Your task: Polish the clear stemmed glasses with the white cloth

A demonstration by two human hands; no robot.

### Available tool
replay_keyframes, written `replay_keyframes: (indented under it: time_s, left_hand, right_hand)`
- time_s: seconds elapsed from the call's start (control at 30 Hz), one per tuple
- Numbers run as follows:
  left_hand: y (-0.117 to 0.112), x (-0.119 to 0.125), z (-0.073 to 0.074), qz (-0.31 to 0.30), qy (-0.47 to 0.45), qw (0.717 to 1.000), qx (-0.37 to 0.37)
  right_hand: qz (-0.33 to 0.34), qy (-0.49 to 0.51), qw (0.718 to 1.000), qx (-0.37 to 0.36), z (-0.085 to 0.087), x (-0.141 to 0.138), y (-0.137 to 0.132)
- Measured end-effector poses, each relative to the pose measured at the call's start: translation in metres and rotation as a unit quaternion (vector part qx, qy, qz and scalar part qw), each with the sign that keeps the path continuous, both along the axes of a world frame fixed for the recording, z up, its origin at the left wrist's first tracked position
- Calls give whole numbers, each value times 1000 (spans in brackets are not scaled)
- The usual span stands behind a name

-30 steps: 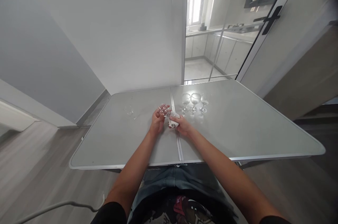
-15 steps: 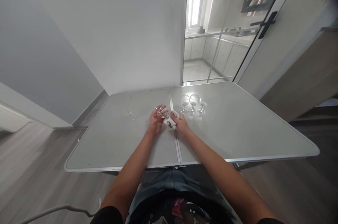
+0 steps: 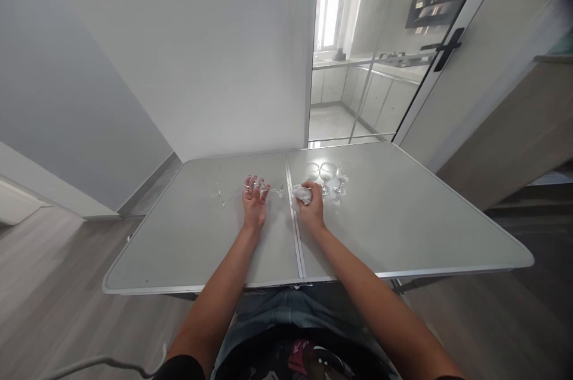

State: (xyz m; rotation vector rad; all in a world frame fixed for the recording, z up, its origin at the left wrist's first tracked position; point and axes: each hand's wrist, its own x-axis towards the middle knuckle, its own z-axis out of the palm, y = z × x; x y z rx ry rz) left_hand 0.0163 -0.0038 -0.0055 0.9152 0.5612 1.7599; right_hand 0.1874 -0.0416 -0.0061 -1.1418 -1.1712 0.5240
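Note:
My left hand (image 3: 254, 204) holds a clear stemmed glass (image 3: 274, 190) on its side, fingers around the bowl, with the stem and foot pointing right. Bunched in my right hand (image 3: 312, 207) is a white cloth (image 3: 302, 194), apart from the glass. Just beyond that hand, three stemmed glasses stand upright in a row: a left one (image 3: 312, 172), a middle one (image 3: 328, 172) and a right one (image 3: 342, 176). My right hand partly hides the left one. Another clear glass (image 3: 218, 193), very faint against the tabletop, is to the left of my left hand.
All this is on a pale folding table (image 3: 385, 231) with a metal rim and a centre seam (image 3: 295, 237). A white wall (image 3: 233, 70) rises behind it. At the back right is a glass door with a black handle (image 3: 447, 49). A pale cable (image 3: 107, 361) shows at lower left.
My hands have moved apart. The left went left with the glass, whose foot came clear of the cloth; the right shifted slightly right, still gripping the cloth.

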Motion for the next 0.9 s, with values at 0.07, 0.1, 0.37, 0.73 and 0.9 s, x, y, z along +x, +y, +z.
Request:
replay_keyframes:
  time_s: [0.07, 0.1, 0.37, 0.73, 0.9]
  left_hand:
    - [0, 0, 0, -6, 5, 1000, 2]
    - [0, 1, 0, -11, 8, 1000, 5]
    - [-3, 18, -8, -17, 92, 996, -8]
    - [-6, 21, -12, 5, 211, 976, -46]
    - [-4, 23, -8, 8, 122, 988, -90]
  right_hand:
    - [67, 46, 996, -23, -4, -2, 3]
    - [101, 77, 991, -40, -6, -4, 4]
    - [199, 277, 937, -76, -10, -11, 7]
    - [230, 294, 926, -56, -5, -13, 3]
    - [273, 204, 939, -48, -5, -11, 3]
